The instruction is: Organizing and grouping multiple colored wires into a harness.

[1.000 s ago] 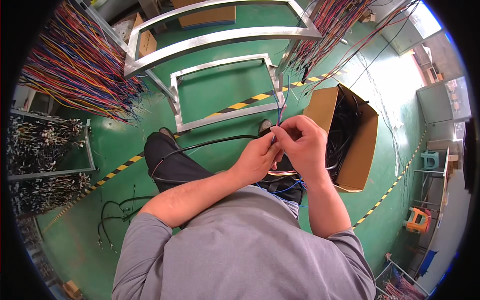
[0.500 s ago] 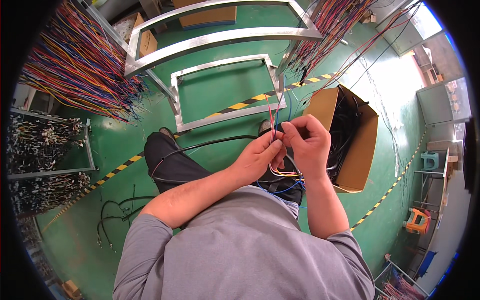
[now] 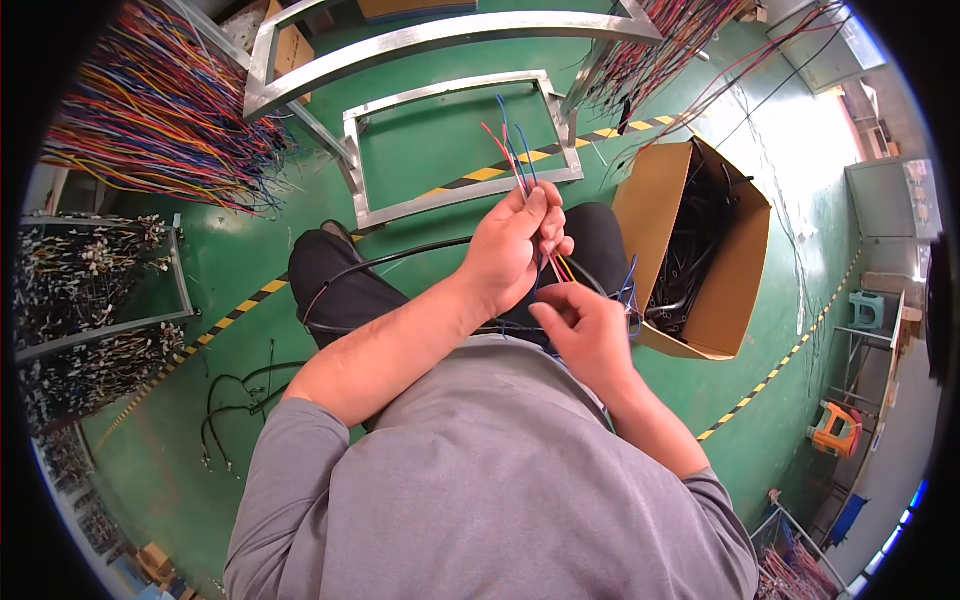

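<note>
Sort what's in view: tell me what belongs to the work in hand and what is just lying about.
Work in hand:
- coloured wires, held in the left hand
- right hand, close to their lower stretch
- black cable across the lap, probably

Apparently just lying about:
- loose cables on the floor
- orange stool
- teal stool

The right hand (image 3: 588, 332) has drawn back toward the body, the left hand (image 3: 512, 240) forward with the wires (image 3: 519, 172)

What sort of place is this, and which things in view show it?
Probably a wiring workshop: a big bunch of coloured wires at upper left, a cardboard box of black cables, and yellow-and-black tape on the green floor.
</note>
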Demonstrator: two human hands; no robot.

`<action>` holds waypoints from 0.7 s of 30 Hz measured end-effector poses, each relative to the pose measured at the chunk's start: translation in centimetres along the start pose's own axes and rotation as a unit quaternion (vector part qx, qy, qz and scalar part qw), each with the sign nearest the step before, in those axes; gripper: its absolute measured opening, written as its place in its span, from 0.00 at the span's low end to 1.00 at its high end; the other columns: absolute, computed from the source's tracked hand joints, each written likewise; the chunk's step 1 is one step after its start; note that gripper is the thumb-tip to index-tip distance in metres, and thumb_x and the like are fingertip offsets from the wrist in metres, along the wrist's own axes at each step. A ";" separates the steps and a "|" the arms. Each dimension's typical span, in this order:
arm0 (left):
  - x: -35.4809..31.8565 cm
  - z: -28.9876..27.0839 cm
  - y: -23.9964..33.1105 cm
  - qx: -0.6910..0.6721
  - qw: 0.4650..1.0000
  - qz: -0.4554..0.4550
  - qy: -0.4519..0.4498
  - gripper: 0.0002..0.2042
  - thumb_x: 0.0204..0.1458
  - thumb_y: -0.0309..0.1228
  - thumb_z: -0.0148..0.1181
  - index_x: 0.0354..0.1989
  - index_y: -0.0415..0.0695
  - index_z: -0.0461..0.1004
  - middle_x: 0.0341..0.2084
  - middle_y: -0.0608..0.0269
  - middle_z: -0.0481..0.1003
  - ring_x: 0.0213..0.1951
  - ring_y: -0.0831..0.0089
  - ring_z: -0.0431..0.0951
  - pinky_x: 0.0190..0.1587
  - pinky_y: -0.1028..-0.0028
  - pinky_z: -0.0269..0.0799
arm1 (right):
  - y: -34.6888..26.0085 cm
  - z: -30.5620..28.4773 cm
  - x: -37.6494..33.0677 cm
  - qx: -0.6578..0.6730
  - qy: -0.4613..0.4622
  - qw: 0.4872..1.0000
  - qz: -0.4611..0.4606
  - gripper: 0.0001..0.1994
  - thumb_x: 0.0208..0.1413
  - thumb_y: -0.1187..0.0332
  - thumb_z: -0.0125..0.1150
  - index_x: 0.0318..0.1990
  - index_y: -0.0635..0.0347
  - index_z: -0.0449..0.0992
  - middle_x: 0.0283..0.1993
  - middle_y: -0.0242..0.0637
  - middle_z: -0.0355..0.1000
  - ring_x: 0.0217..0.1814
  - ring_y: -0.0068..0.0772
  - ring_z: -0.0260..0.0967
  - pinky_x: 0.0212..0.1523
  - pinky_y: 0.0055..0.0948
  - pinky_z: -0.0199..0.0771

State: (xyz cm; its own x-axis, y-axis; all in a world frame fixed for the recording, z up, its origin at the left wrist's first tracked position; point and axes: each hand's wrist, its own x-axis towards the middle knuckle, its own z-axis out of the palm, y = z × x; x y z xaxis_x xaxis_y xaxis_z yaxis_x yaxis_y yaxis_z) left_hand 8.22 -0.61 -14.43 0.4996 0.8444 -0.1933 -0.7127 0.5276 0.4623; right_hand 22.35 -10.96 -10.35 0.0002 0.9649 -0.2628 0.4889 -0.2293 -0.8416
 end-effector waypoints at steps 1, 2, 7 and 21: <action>0.1 0.0 -0.1 -0.001 1.000 0.006 0.002 0.11 0.78 0.40 0.47 0.48 0.47 0.72 0.27 0.70 0.64 0.30 0.76 0.64 0.45 0.67 0.71 | 0.2 0.5 -0.1 -0.005 -0.003 1.000 -0.002 0.13 0.59 0.67 0.75 0.46 0.66 0.84 0.34 0.38 0.84 0.26 0.23 0.75 0.32 0.27 0.77; 0.2 0.3 0.0 0.000 1.000 0.008 0.020 0.11 0.78 0.40 0.47 0.48 0.48 0.72 0.27 0.71 0.64 0.31 0.76 0.64 0.46 0.66 0.71 | 0.5 0.9 -0.2 -0.004 -0.005 1.000 0.000 0.13 0.59 0.67 0.75 0.46 0.66 0.84 0.35 0.38 0.85 0.27 0.23 0.76 0.33 0.27 0.77; 0.3 0.7 0.1 0.006 1.000 -0.005 0.023 0.11 0.78 0.40 0.47 0.47 0.48 0.72 0.27 0.71 0.65 0.31 0.75 0.64 0.46 0.66 0.71 | 2.5 1.6 0.5 0.042 -0.024 0.999 0.014 0.10 0.60 0.71 0.75 0.43 0.67 0.82 0.30 0.26 0.78 0.29 0.14 0.68 0.31 0.22 0.69; 0.7 0.5 -0.1 0.019 0.999 0.031 -0.027 0.12 0.79 0.39 0.44 0.49 0.47 0.72 0.27 0.70 0.65 0.30 0.76 0.63 0.46 0.66 0.70 | 3.8 1.5 0.4 0.111 0.000 0.994 0.020 0.07 0.59 0.73 0.71 0.35 0.65 0.77 0.27 0.24 0.72 0.29 0.15 0.65 0.31 0.23 0.66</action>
State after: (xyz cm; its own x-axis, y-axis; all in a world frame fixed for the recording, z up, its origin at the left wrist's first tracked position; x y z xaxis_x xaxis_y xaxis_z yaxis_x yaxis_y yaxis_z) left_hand 8.94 -0.12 -14.18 0.4825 0.8681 -0.1167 -0.7237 0.4702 0.5051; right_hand 22.91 -11.59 -14.34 0.0164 0.9545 -0.2978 0.2837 -0.2900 -0.9140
